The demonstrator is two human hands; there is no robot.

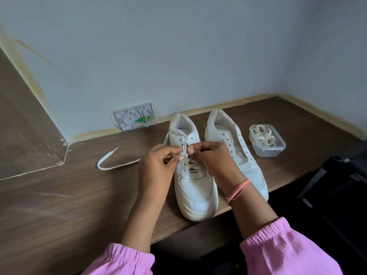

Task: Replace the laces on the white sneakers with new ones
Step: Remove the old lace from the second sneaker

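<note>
Two white sneakers stand side by side on the wooden table, toes toward me. The left sneaker (195,193) still carries a white lace (193,169) through its lower eyelets. My left hand (158,165) and my right hand (212,157) meet over its upper eyelets, each pinching the lace between thumb and fingers. One lace end (119,163) trails off to the left across the table. The right sneaker (246,153) has bare eyelets and no lace. A clear plastic box (267,146) right of it holds coiled cream laces (264,135).
A white wall plate (135,119) with green wiring leans on the wall behind the shoes. The table's front edge (224,210) runs just under the sneaker toes. A dark chair (341,175) stands at the right. A brown panel closes the left side.
</note>
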